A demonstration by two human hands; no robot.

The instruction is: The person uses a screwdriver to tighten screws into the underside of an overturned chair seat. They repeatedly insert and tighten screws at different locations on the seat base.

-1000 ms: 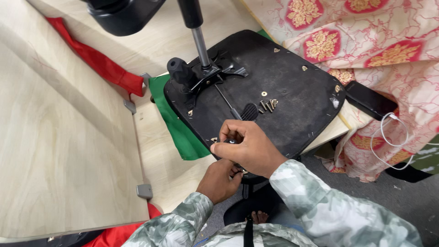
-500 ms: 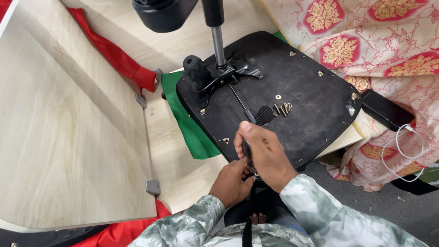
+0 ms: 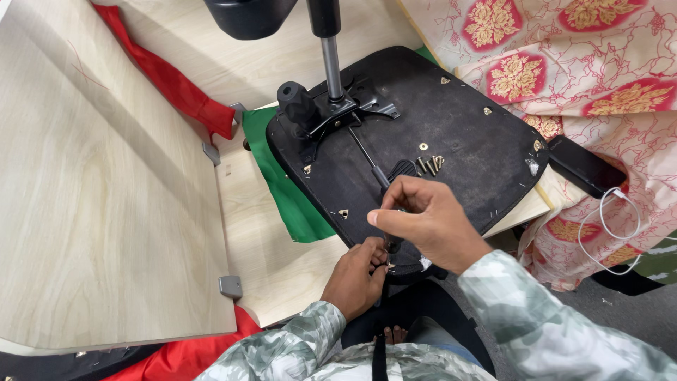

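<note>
The upturned black chair seat (image 3: 451, 134) lies on the wooden board (image 3: 106, 212), filling the centre. At its six o'clock edge my left hand (image 3: 356, 275) pinches a small screw (image 3: 390, 266); my right hand (image 3: 430, 222) clamps the tool handle (image 3: 390, 243) above it. Loose screws (image 3: 430, 164) sit at twelve o'clock from my right hand.

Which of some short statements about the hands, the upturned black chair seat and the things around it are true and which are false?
1. The right hand grips a dark tool handle at the near edge of the upturned black chair seat. True.
2. The left hand rests on the pale wooden board. False: it is at the seat's near edge, under the right hand.
3. A few brass-coloured screws lie loose on the seat. True.
4. A blue cloth lies under the seat. False: the cloth there is green.
5. A white cable hangs over the flowered fabric. True.
</note>
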